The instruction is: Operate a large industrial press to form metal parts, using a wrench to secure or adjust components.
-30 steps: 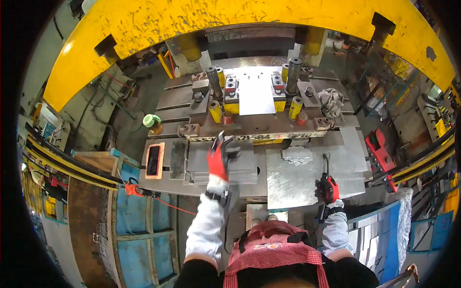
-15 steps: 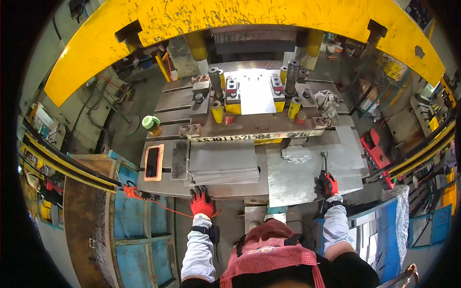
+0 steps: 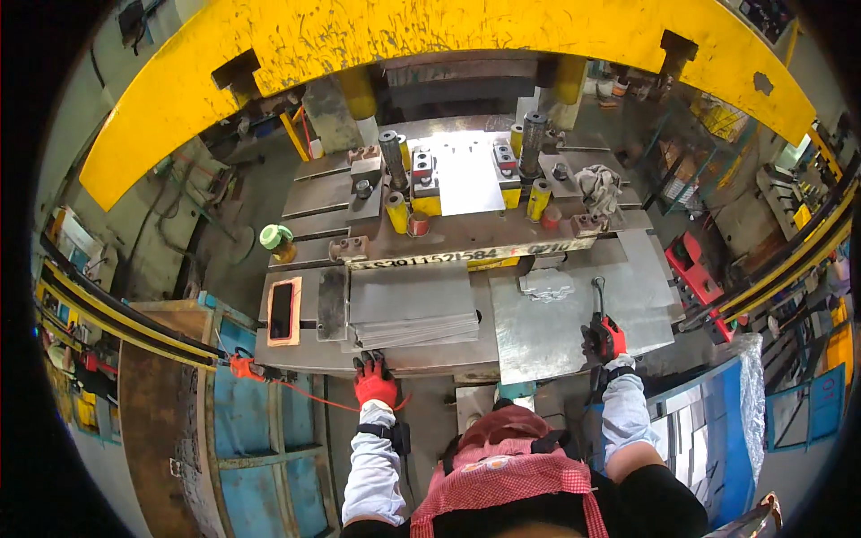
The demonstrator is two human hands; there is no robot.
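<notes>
My left hand (image 3: pixel 376 383), in a red and black glove, rests at the front edge of the press table with its fingers spread. Just beyond those fingertips lies a stack of flat grey metal sheets (image 3: pixel 413 300). My right hand (image 3: pixel 606 340), gloved alike, is closed round a slim dark tool (image 3: pixel 600 291) with a rounded end pointing away from me; its exact kind is unclear. That hand is over a wide metal plate (image 3: pixel 538 336). Small flat cut metal pieces (image 3: pixel 546 286) lie on the plate's far part. Within the die, a bright metal sheet (image 3: pixel 471 184) lies between the posts.
A yellow press beam (image 3: pixel 448 27) spans above, and dark guide posts (image 3: pixel 533 143) flank the die. A phone (image 3: pixel 283 307) and a green-capped bottle (image 3: pixel 277 240) are at left. A grey rag (image 3: pixel 599 186) lies at right, with a red device (image 3: pixel 695 273) beyond the table's side.
The whole view has shifted slightly. Both hands keep nearly the same places at the table, and the right one still holds the tool.
</notes>
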